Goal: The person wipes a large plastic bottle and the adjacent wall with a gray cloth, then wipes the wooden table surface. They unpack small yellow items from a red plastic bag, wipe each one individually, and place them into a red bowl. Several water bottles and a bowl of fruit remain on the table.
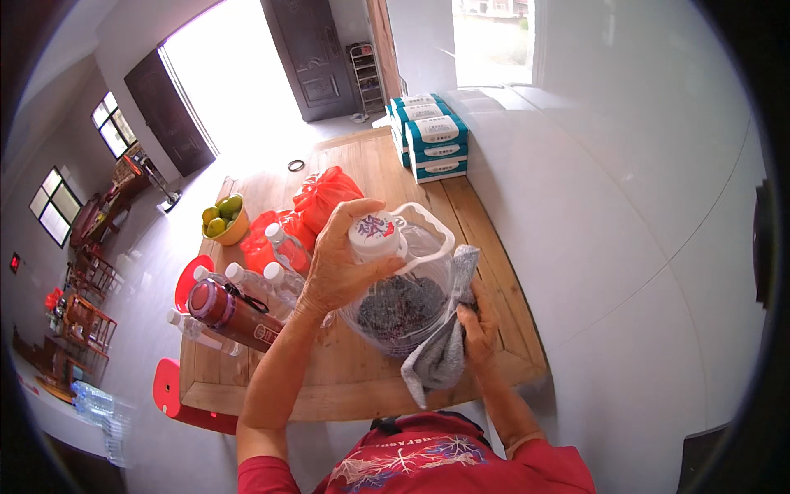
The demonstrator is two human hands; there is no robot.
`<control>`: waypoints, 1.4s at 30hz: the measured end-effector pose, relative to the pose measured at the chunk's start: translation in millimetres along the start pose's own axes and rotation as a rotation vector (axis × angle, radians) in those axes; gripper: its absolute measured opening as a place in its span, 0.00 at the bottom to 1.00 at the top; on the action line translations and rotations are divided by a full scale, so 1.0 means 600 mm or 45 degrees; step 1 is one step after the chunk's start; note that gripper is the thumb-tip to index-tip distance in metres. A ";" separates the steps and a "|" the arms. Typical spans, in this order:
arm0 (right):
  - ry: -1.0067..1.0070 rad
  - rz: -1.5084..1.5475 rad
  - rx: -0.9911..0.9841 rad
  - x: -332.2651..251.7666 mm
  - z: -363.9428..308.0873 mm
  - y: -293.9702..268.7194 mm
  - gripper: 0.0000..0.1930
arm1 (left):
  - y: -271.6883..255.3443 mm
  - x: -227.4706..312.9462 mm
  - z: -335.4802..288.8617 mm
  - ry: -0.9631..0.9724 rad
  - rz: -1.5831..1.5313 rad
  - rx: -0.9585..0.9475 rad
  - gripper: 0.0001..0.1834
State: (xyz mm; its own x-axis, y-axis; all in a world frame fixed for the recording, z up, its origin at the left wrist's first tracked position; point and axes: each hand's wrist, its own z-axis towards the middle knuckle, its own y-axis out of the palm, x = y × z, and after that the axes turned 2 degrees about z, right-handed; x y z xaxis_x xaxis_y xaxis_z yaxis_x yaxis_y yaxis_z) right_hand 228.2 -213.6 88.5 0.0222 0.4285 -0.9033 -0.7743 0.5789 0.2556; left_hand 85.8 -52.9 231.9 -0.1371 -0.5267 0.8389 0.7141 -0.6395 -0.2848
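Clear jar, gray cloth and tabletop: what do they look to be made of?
Clear jar: probably glossy plastic; see-through with bright highlights, though glass isn't ruled out.
Gray cloth: soft, matte textile, judging by its fuzzy surface and loose folds.
Tabletop: apparently wood, with brown grain and plank seams.

L hand (336, 259) higher, thumb (383, 268) apart fr. fingers (355, 209), R hand (480, 329) lower, curled, arms (278, 372) fwd

The jar (434, 272) I see is clear around near-black contents (401, 305), its lid (375, 232) white with purple and red print; the cloth (443, 354) is mottled grey. Plastic bags (325, 200) glow red, and packs (434, 136) are teal and white.
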 end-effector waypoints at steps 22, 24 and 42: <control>-0.459 0.173 -0.884 0.084 0.264 0.068 0.21 | 0.047 0.015 -0.019 -0.111 0.321 0.344 0.36; -0.236 0.164 -0.943 0.106 0.255 0.061 0.21 | 0.044 0.014 -0.016 -0.088 0.337 0.331 0.36; 0.017 0.159 -0.233 0.011 0.057 0.003 0.25 | -0.002 0.010 -0.019 -0.113 0.051 0.020 0.37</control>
State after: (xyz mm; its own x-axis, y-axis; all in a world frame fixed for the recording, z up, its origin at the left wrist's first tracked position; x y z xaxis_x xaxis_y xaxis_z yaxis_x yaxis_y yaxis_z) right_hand 248.9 -186.0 94.9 -0.0889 0.4791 -0.8732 -0.8724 0.3856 0.3004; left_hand 76.0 -61.5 231.8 -0.0475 -0.4994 0.8651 0.7287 -0.6096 -0.3120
